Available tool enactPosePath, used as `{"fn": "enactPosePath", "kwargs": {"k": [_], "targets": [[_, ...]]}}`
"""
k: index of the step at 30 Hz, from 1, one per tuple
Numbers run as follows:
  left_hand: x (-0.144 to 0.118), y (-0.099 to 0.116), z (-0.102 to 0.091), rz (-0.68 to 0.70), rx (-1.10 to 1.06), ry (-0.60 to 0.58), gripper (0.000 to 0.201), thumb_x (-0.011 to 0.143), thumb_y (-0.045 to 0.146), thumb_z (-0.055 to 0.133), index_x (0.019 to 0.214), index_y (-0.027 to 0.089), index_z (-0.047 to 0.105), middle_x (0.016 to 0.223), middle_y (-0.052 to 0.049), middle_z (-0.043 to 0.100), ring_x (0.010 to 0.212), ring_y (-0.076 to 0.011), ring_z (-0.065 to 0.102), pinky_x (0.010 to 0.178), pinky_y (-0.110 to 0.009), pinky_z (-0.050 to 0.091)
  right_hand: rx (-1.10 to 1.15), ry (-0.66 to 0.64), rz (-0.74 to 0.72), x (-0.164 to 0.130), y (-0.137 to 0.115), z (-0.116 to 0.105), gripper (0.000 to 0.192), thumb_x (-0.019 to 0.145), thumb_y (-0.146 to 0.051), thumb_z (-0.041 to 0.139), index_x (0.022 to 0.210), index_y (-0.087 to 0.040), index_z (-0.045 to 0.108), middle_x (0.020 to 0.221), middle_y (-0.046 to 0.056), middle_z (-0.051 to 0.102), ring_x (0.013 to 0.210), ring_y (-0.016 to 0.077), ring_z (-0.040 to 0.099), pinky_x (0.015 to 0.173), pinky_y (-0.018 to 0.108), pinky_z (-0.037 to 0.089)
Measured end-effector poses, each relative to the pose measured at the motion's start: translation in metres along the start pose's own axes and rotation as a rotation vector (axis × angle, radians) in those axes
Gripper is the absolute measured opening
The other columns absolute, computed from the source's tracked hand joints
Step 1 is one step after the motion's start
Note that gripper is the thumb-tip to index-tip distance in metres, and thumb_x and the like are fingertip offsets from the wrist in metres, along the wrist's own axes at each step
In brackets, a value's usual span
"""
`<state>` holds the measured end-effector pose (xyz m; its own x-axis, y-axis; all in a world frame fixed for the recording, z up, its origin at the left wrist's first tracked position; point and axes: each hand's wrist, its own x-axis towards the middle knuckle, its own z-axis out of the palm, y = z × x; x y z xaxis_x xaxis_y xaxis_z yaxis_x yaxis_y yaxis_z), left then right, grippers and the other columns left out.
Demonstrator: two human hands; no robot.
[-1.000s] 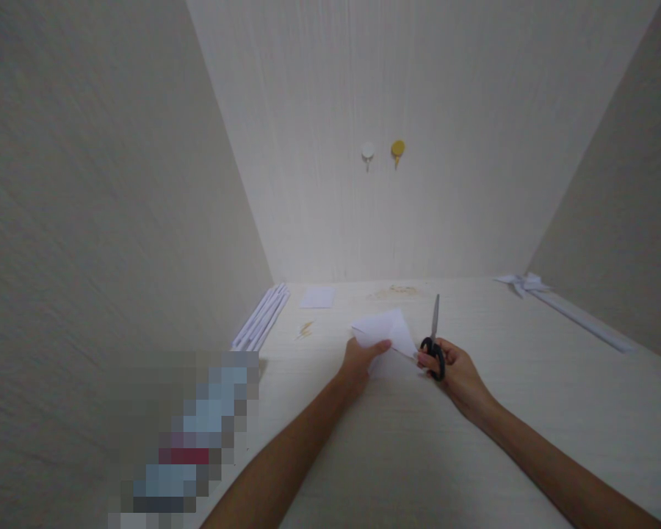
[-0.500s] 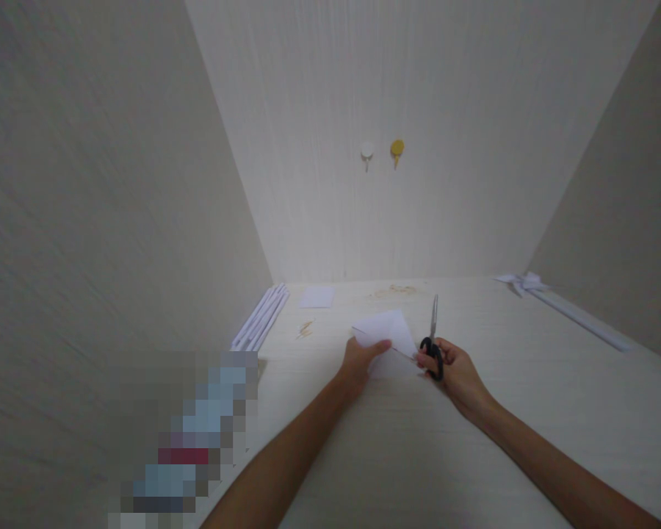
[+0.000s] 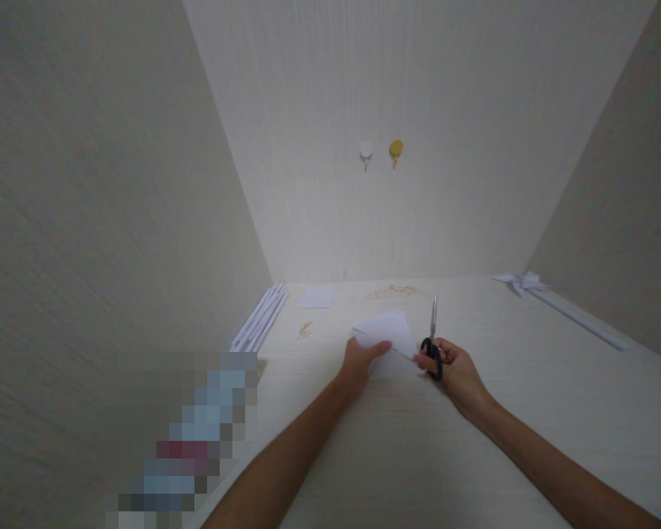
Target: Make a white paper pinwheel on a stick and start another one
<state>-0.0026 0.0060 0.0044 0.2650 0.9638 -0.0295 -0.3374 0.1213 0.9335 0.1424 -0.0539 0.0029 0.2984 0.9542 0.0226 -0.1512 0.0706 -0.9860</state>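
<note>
the folded white paper [image 3: 383, 328] is being pinched at its near left edge by the left hand [image 3: 358, 361], thumb on top and fingers tucked beneath, the sheet being held just above the desk surface [image 3: 407, 441] at mid-table. the black-handled scissors [image 3: 432, 344] are being gripped by the right hand [image 3: 456, 371], fingers closed through the loops, with the blades being pointed up and away, seemingly shut or nearly so. the right hand's fingertips are also being brought to the paper's near right corner; whether the corner is actually being pinched cannot be told.

the paper is being judged light, thin and limp where single-layered, somewhat stiffer along its folds. it is being judged easy to crease or tear, and likely to slide on the smooth desk. hold is best being taken close to a folded edge, with a pinch rather than a flat press. the scissors are being judged rigid and heavier, with sharp tips to be kept clear of the fingers.

further out, a small flat sheet [image 3: 316, 297] is lying near the back wall, rolled paper strips [image 3: 260, 319] are resting along the left wall, and a paper bow on a long strip [image 3: 529, 282] is lying at the right. two round wall hooks [image 3: 381, 150] are being noted above.
</note>
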Motion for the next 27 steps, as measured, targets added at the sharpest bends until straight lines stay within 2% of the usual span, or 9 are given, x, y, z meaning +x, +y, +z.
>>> {"fn": "enactPosePath", "kwargs": {"k": [6, 12, 17, 19, 22, 24, 27], "targets": [[-0.001, 0.002, -0.001, -0.005, 0.022, -0.035, 0.041, 0.047, 0.025, 0.074, 0.082, 0.009, 0.061, 0.081, -0.012, 0.065, 0.067, -0.0209, 0.060, 0.063, -0.030, 0.047, 0.038, 0.067, -0.013, 0.002, 0.002, -0.001, 0.029, 0.045, -0.028, 0.075, 0.059, -0.016, 0.053, 0.045, -0.007, 0.046, 0.038, 0.0054, 0.041, 0.037, 0.019, 0.038], [-0.004, 0.002, 0.000, 0.047, 0.184, -0.094, 0.033, 0.048, 0.023, 0.073, 0.077, 0.010, 0.064, 0.078, -0.010, 0.066, 0.065, -0.0182, 0.060, 0.061, -0.028, 0.046, 0.076, 0.129, -0.023, 0.006, 0.004, -0.004, 0.031, 0.043, -0.029, 0.076, 0.061, -0.017, 0.054, 0.049, -0.006, 0.048, 0.039, 0.0065, 0.043, 0.036, 0.020, 0.039], [-0.007, 0.003, 0.004, 0.022, 0.175, -0.125, 0.028, 0.051, 0.023, 0.071, 0.075, 0.009, 0.061, 0.065, -0.006, 0.065, 0.051, -0.0155, 0.059, 0.048, -0.024, 0.044, 0.108, 0.183, -0.049, 0.007, 0.003, -0.005, 0.029, 0.045, -0.029, 0.075, 0.061, -0.017, 0.054, 0.047, -0.007, 0.047, 0.041, 0.0060, 0.043, 0.038, 0.018, 0.038], [-0.007, 0.003, 0.007, -0.006, 0.072, -0.064, 0.029, 0.052, 0.020, 0.070, 0.077, 0.010, 0.060, 0.064, -0.005, 0.064, 0.048, -0.0127, 0.058, 0.044, -0.020, 0.043, 0.109, 0.208, -0.071, 0.006, 0.002, -0.004, 0.028, 0.047, -0.030, 0.074, 0.061, -0.017, 0.055, 0.048, -0.006, 0.048, 0.042, 0.0068, 0.043, 0.039, 0.019, 0.037], [-0.010, 0.001, 0.015, -0.039, -0.239, 0.074, 0.022, 0.054, 0.012, 0.068, 0.073, 0.010, 0.059, 0.065, -0.002, 0.063, 0.052, -0.0067, 0.056, 0.048, -0.014, 0.043, 0.103, 0.250, -0.098, 0.005, 0.000, -0.003, 0.027, 0.050, -0.032, 0.073, 0.062, -0.016, 0.055, 0.049, -0.003, 0.050, 0.045, 0.0084, 0.045, 0.040, 0.020, 0.036], [-0.015, -0.001, 0.022, -0.096, -0.448, 0.103, 0.015, 0.057, 0.011, 0.066, 0.070, 0.011, 0.059, 0.068, -0.002, 0.062, 0.057, -0.0055, 0.056, 0.055, -0.013, 0.045, 0.113, 0.257, -0.100, 0.004, -0.001, -0.001, 0.026, 0.051, -0.032, 0.073, 0.062, -0.016, 0.055, 0.049, -0.003, 0.051, 0.045, 0.0083, 0.044, 0.040, 0.019, 0.035], [-0.025, -0.006, 0.033, -0.216, -0.583, 0.070, 0.013, 0.063, 0.019, 0.064, 0.074, 0.011, 0.061, 0.078, -0.006, 0.063, 0.069, -0.0095, 0.059, 0.064, -0.017, 0.046, 0.164, 0.236, -0.094, 0.002, -0.001, 0.001, 0.025, 0.049, -0.027, 0.074, 0.061, -0.017, 0.054, 0.049, -0.004, 0.053, 0.046, 0.0081, 0.045, 0.041, 0.019, 0.035]]}}
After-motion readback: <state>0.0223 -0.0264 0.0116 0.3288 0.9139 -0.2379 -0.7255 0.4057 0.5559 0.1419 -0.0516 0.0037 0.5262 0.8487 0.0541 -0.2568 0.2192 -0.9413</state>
